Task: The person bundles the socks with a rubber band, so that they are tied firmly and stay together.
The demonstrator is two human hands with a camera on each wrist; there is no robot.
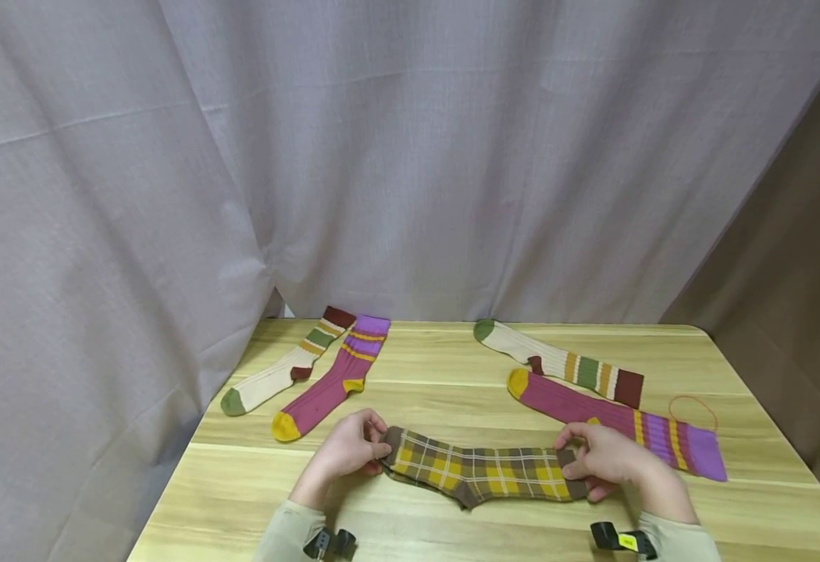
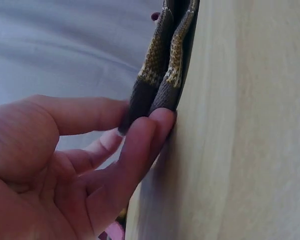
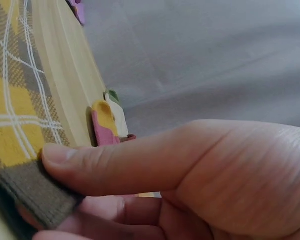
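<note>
Two plaid socks point(image 1: 487, 474) in yellow and brown with white lines lie one over the other near the table's front, toes left and cuffs right. At the toe end, my left hand point(image 1: 348, 450) pinches the fabric between thumb and fingers. Two dark sock layers point(image 2: 142, 92) show there in the left wrist view. My right hand point(image 1: 610, 457) grips the cuff end, its thumb on top and the fingers underneath. The brown cuff point(image 3: 37, 192) appears close up in the right wrist view.
Back left lie a cream striped sock point(image 1: 265, 384) and a magenta sock point(image 1: 322, 396) with yellow toe. A similar cream sock point(image 1: 550, 359) and magenta sock point(image 1: 572, 402) lie right, beside a thin orange loop point(image 1: 691, 397). A grey curtain point(image 1: 410, 172) hangs behind the table point(image 1: 424, 367).
</note>
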